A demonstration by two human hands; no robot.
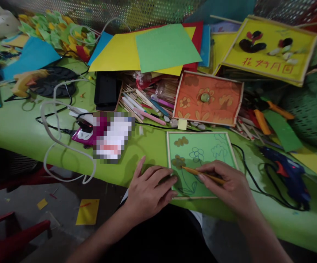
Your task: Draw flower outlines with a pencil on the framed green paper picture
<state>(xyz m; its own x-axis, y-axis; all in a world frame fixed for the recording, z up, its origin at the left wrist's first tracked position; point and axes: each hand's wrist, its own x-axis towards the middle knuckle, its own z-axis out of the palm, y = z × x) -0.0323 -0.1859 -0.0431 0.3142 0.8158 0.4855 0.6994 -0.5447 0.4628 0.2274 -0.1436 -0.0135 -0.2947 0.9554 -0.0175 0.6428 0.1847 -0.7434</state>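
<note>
My right hand pinches a thin orange-yellow colouring pencil or pen. Its tip meets a brown-filled flower on a green picture panel with pale stick edging. Outlined flowers, leaves and a shaded cloud-like shape are drawn on the panel. My left hand lies with spread fingers at the panel's left edge, fingertips over the frame and nothing held. Just behind the panel leans an orange framed picture with flowers and a round greenish stone.
A blue glue gun with a black cord lies on the right. Left of the panel are a blurred-out phone-like object, a purple power strip and looping white cable. Coloured paper sheets, pens and sticks crowd the back.
</note>
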